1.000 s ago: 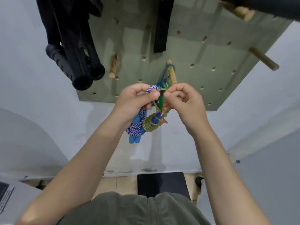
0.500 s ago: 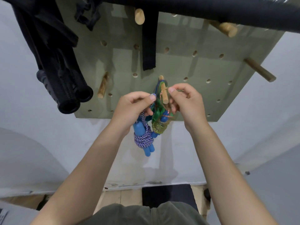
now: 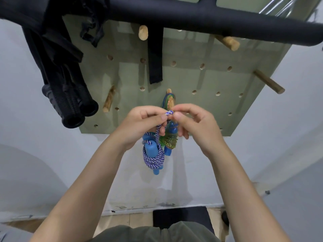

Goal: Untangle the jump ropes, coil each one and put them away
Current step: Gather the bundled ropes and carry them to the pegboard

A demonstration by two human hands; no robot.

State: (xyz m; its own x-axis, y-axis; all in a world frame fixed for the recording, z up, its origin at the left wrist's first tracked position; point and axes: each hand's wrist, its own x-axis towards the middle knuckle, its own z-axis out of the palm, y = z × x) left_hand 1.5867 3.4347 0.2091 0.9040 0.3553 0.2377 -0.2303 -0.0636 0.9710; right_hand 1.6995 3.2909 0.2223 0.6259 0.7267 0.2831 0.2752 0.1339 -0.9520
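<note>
Ropes: two are counted, both at the middle peg [image 3: 170, 102] of the pegboard [image 3: 201, 88].
Blue rope [image 3: 153, 158]: a blue-and-white braided coil with blue handles is seen hanging below the peg; its long axis runs up and down, the handle ends point at the floor, and its top loop [image 3: 169, 113] is raised just in front of the peg's tip.
Green rope [image 3: 170, 142]: a green-yellow coil is seen hung on the same peg, just behind the blue one and partly hidden by the hands; its long axis is also vertical.
Left hand [image 3: 141, 126]: the loop of the blue rope is pinched between thumb and forefinger, the other fingers being curled round the strand below.
Right hand [image 3: 195, 124]: the other side of the same loop is pinched by thumb and forefinger; the remaining fingers are curled.
Pegs: six wooden pegs are counted on the board, the middle one being the only one carrying ropes.
Black bar [image 3: 192, 20]: one padded bar is laid across the top of the board, above the peg.
Black grips [image 3: 73, 105]: two are seen hanging to the left of the peg.
Strap [image 3: 155, 58]: one black strap is hung straight above the peg.
</note>
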